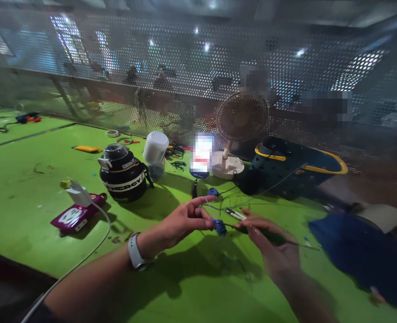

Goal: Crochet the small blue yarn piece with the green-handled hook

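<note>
My left hand (181, 220) pinches a small blue crocheted piece (220, 229) between thumb and fingers. Its index finger points forward, with a thin strand of yarn (208, 204) running over it. In my right hand (281, 253) is a crochet hook (231, 225), its thin dark shaft reaching left to the blue piece and touching it. The hook's dark green grip is partly covered by my fingers. Just beyond the right fingertips lies a white pen-like tool (235, 214). A small round blue piece (213, 192) rests on the green table (171, 287) ahead of my left hand.
Behind the hands stand a lit phone (201, 157), a beige fan (242, 117) and a dark basket with yellow handles (286, 172). Left are a black bottle (124, 179), a white-topped container (156, 148) and a purple power strip (75, 220) with a white cable. Dark blue cloth (363, 251) lies right.
</note>
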Available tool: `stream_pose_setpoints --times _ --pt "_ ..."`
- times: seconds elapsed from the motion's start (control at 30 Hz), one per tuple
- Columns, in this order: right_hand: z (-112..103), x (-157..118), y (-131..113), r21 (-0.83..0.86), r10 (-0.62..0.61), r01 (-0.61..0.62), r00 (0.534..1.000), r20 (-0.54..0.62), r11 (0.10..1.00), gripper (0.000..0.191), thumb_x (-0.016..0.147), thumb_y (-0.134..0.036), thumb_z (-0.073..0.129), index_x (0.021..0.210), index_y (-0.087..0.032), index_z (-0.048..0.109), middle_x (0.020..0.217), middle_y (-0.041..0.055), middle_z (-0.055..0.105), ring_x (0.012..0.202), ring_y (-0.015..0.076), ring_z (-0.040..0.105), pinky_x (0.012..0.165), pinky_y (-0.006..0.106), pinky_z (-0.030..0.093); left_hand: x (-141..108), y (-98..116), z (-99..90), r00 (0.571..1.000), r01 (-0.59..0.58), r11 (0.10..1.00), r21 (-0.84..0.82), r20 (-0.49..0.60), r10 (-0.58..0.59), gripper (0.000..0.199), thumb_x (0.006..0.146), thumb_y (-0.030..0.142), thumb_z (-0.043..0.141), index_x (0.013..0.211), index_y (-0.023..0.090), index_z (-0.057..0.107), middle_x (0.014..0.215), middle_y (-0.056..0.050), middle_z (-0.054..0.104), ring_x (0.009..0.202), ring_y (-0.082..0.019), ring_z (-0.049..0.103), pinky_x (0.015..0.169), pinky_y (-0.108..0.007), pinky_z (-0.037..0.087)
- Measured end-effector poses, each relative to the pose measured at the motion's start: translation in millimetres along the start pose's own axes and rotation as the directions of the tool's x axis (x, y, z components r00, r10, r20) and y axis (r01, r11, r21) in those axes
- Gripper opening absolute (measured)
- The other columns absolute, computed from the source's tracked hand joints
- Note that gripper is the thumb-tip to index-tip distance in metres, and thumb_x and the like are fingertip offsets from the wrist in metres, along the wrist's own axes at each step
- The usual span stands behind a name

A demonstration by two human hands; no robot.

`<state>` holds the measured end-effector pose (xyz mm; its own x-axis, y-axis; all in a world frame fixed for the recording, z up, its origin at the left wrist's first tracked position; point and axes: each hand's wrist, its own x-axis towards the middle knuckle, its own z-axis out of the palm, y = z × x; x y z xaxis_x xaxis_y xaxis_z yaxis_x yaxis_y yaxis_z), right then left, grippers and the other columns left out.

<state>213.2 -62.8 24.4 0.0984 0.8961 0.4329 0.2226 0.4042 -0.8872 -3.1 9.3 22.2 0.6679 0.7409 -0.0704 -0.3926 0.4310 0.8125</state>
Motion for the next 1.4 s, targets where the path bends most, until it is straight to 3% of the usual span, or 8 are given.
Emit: stream_pose_setpoints --times 0.13,0.4,0.6,0.7,0.8,0.97,1.17,1.4 --pt "10.5 -1.9 13.0 0.257 0.252 -0.25 0.967 0.027 0.933 0.017 0.082 -0.04 0.072 0.085 -0.024 0.076 0.087 0.0058 0.079 0.081 0.0239 0.074 0.076 0.04 0.06 -3.4 -5.7 4.7 0.998 -0.064 0.989 0.131 -0.003 0.065 0.08 0.068 0.013 0.082 0.139 0.015 0.047 0.076 0.001 0.067 0.071 -0.01 0.062 0.073 -0.024 0.047" --pt "24.8 -6.6 19.2 0.266 0.263 -0.236 0.963 -0.068 0.935 0.02 0.082 -0.041 0.072 0.085 -0.022 0.076 0.086 0.0057 0.078 0.077 0.0213 0.073 0.07 0.036 0.06 -8.0 -9.4 4.0 0.92 -0.329 0.69 0.645 0.054 0.388 0.07 0.079 0.027 0.074 0.143 0.021 0.045 0.099 -0.007 0.068 0.087 -0.017 0.061 0.08 -0.031 0.049" --pt "27.0 -11.6 23.2 0.237 0.238 -0.204 0.963 -0.123 0.95 0.02 0.084 -0.042 0.069 0.085 -0.024 0.074 0.086 0.0041 0.078 0.076 0.0224 0.073 0.063 0.036 0.06 -6.8 -12.9 9.3 0.948 -0.275 0.855 0.44 -0.024 0.317 0.086 0.076 0.026 0.078 0.149 0.019 0.034 0.078 -0.002 0.071 0.074 -0.015 0.068 0.074 -0.028 0.052" --pt "27.3 -14.6 12.6 -0.015 0.104 -0.107 0.983 -0.15 0.994 0.015 0.087 -0.04 0.066 0.09 -0.027 0.074 0.088 0.0021 0.077 0.08 0.0229 0.073 0.063 0.034 0.061 -6.0 -17.2 11.3 0.945 -0.272 0.895 0.352 -0.077 0.318 0.099 0.073 0.024 0.081 0.153 0.021 0.023 0.074 0.0 0.071 0.071 -0.014 0.067 0.072 -0.026 0.052" --pt "28.4 -15.8 -0.2 -0.33 -0.122 0.113 0.993 -0.006 0.937 0.016 0.09 -0.036 0.062 0.099 -0.029 0.072 0.101 0.0034 0.075 0.091 0.0234 0.073 0.077 0.038 0.061 -6.1 -20.6 14.0 0.931 -0.281 0.886 0.368 -0.121 0.345 0.099 0.073 0.025 0.081 0.153 0.02 0.022 0.075 -0.001 0.072 0.072 -0.015 0.067 0.074 -0.028 0.052" --pt "33.9 -17.8 1.3 -0.531 -0.583 0.532 0.808 0.086 0.659 0.021 0.094 -0.018 0.056 0.109 -0.026 0.067 0.1 0.0044 0.075 0.093 0.021 0.07 0.101 0.049 0.047 -8.5 -25.3 21.6 0.952 -0.217 0.957 0.194 -0.177 0.251 0.096 0.072 0.026 0.082 0.151 0.021 0.029 0.073 0.001 0.069 0.07 -0.013 0.064 0.07 -0.025 0.049" --pt "29.8 -17.9 5.3 -0.576 -0.612 0.579 0.774 0.164 0.577 0.032 0.091 -0.012 0.056 0.12 -0.026 0.062 0.105 0.0057 0.073 0.096 0.0212 0.068 0.104 0.051 0.042 -8.3 -32.6 23.1 0.987 -0.124 0.988 -0.092 -0.114 0.113 0.081 0.069 0.016 0.083 0.141 0.021 0.046 0.072 0.004 0.068 0.071 -0.011 0.064 0.077 -0.026 0.047" --pt "19.4 -10.9 6.6 -0.407 -0.567 0.568 0.812 0.138 0.715 0.023 0.093 -0.021 0.058 0.114 -0.028 0.066 0.103 0.0045 0.073 0.095 0.0204 0.069 0.106 0.051 0.042 -3.9 -23.0 8.8 1.0 0.004 0.98 -0.201 0.029 0.002 0.07 0.069 0.01 0.082 0.132 0.016 0.053 0.076 0.0 0.07 0.072 -0.01 0.065 0.08 -0.026 0.045"
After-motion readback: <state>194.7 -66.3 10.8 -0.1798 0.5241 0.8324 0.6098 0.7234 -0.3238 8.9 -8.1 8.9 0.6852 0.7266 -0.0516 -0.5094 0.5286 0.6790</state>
